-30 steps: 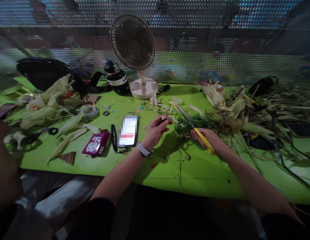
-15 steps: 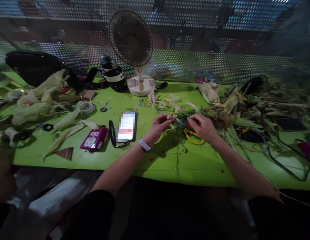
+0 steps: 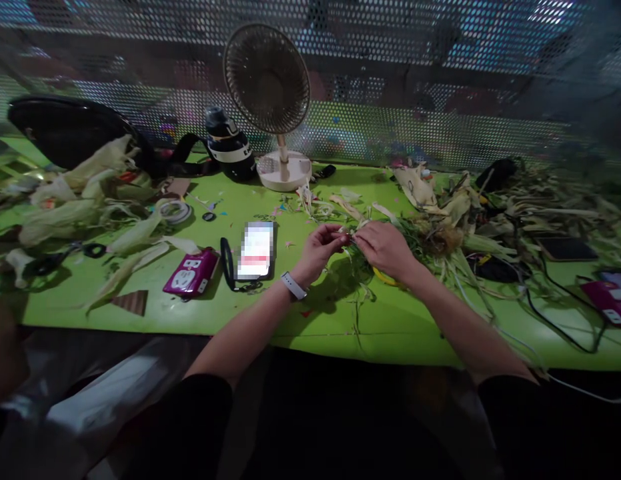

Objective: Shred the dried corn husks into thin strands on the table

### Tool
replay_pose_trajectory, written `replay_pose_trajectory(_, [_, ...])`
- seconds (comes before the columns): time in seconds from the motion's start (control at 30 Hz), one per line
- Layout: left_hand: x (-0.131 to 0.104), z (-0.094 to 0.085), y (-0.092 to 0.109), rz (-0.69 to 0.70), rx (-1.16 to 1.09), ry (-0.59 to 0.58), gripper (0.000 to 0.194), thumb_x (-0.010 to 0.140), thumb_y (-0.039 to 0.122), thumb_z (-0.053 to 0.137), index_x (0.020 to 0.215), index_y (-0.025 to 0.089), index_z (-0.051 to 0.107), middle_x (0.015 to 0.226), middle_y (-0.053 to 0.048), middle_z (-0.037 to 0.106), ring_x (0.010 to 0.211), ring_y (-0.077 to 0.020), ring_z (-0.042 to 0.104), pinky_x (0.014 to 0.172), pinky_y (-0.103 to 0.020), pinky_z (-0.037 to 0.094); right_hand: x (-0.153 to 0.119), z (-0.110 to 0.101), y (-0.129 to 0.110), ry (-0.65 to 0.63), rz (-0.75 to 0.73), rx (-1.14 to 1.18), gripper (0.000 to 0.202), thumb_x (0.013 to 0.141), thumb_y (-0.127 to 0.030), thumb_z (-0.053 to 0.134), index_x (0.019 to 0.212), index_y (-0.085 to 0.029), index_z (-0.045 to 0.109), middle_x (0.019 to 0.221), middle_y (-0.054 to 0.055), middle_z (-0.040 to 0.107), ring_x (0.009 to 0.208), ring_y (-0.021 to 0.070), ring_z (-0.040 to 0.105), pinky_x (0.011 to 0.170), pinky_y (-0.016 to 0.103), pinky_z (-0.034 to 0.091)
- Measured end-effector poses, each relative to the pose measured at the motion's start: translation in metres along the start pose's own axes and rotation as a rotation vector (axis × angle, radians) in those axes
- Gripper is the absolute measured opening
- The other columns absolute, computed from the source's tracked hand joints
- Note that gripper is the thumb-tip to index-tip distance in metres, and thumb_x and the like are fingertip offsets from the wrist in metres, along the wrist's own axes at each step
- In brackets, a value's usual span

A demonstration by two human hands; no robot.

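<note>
My left hand [image 3: 319, 253], with a white band at the wrist, pinches a small pale piece [image 3: 342, 231] that looks like a bit of corn husk. Fingertips of my right hand [image 3: 386, 250] meet it there, closed together; what they grip is too small to make out. Partly under the right hand lies a tool with a yellow handle [image 3: 385, 277], the rest of it covered. Green, stringy plant strands [image 3: 413, 230] spread beside and behind that hand. Dry corn husks [image 3: 357, 212] lie just beyond my fingers.
Left of my hands are a phone [image 3: 256, 250], a purple power strip [image 3: 191, 272] and a tape roll [image 3: 174, 211]. Behind stand a fan [image 3: 283, 170] and a black bottle [image 3: 231, 150]. Husk heaps [image 3: 65, 220] cover the left; cables [image 3: 555, 320] run at the right.
My right hand has moved left, away from the yellow-handled tool, and its fingers now meet those of my left hand. The left hand has stayed nearly in place.
</note>
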State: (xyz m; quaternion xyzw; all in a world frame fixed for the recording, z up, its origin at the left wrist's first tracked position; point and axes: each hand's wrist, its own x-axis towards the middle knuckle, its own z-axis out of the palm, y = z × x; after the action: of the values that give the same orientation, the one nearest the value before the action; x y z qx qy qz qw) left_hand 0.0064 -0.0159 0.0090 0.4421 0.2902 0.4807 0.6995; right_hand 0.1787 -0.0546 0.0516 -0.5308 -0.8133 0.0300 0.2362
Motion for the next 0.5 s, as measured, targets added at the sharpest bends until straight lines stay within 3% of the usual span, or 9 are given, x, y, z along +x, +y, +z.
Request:
replay_pose_trajectory(0.17, [0.002,-0.001,0.0,0.019,0.075,-0.084,0.035,0.062,0.028,0.085,0.088,0.017,0.064,0.075,0.0,0.068,0.068,-0.0101,0.065,0.06,-0.021,0.048,0.006,-0.001,0.01,-0.046,0.373,0.554,0.041,0.093,-0.055,0.039,0.072,-0.021,0.048,0.059,-0.002,0.05,0.054,0.013,0.048,0.056,0.026,0.037])
replay_pose_trajectory(0.27, [0.001,-0.002,0.001,-0.017,0.095,-0.1,0.035,0.064,0.034,0.083,0.088,0.017,0.064,0.079,-0.002,0.07,0.071,-0.0112,0.066,0.059,-0.021,0.048,0.01,0.008,0.015,-0.052,0.325,0.618,0.044,0.088,-0.061,0.046,0.07,-0.021,0.046,0.059,-0.004,0.045,0.055,0.0114,0.043,0.056,0.025,0.035])
replay_pose_trajectory(0.4, [-0.002,0.0,0.005,-0.158,0.141,-0.156,0.038,0.07,0.045,0.077,0.088,0.015,0.064,0.076,-0.002,0.069,0.063,-0.009,0.062,0.051,-0.018,0.043,0.01,0.02,0.017,0.116,0.275,0.553,0.043,0.089,-0.059,0.046,0.07,-0.021,0.046,0.061,-0.004,0.043,0.057,0.0114,0.039,0.056,0.026,0.032])
replay_pose_trajectory(0.5, [-0.004,0.002,0.005,-0.218,0.157,-0.198,0.036,0.073,0.044,0.076,0.089,0.014,0.063,0.069,0.001,0.065,0.055,-0.006,0.057,0.049,-0.017,0.04,0.009,0.024,0.015,0.232,0.294,0.507,0.042,0.09,-0.059,0.046,0.07,-0.022,0.043,0.057,-0.004,0.04,0.054,0.0115,0.036,0.055,0.027,0.029])
